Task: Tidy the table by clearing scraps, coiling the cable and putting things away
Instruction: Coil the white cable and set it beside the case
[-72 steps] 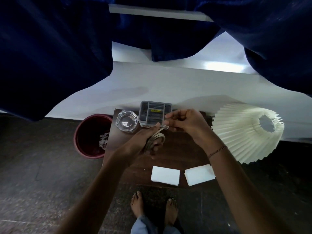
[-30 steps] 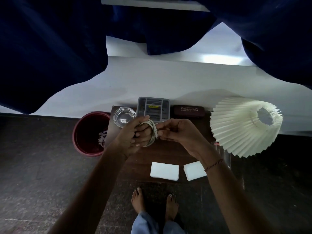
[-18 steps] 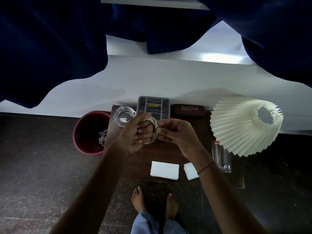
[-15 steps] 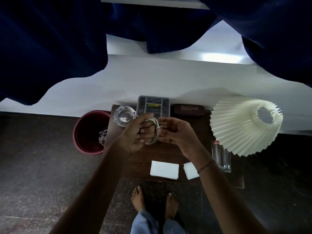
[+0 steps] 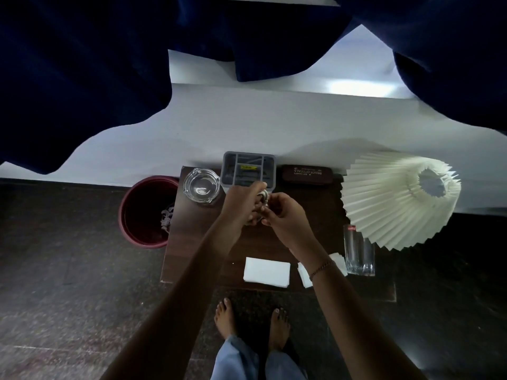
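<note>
Above the dark wooden worktop [image 5: 192,242], just on the near side of the grey organiser [image 5: 248,171], both hands meet round the cable [image 5: 264,195]. It is gathered into a small pale coil and held in the air. The left hand [image 5: 240,201] has its fingers curled through and round the loops. The right hand [image 5: 284,216] has its fingers bent in against the coil's right side, apparently pinching the loose end, though the tip itself is hidden.

The coiling step looks nearly finished. The next move, I judge, calls for tucking or wrapping that end so the loops do not spring apart. The coil can then be set down, perhaps in a compartment of the organiser. A slack grip in between could let it unwind.

Counted, largest first:
- one worktop
- one pleated white lampshade [image 5: 397,204] at the right
- one dark red bin [image 5: 142,237] on the floor at the left, with crumpled scraps [image 5: 166,220] inside
- one organiser at the far edge
- one brown spectacle case [image 5: 307,174] to its right
- one glass ashtray [image 5: 201,185] to its left
- two white sheets at the near edge, the left napkin [image 5: 266,271] and the right napkin [image 5: 305,277], the latter partly under the forearm
- what seem to be two clear tumblers [image 5: 359,250] standing together at the right
- one cable
</note>
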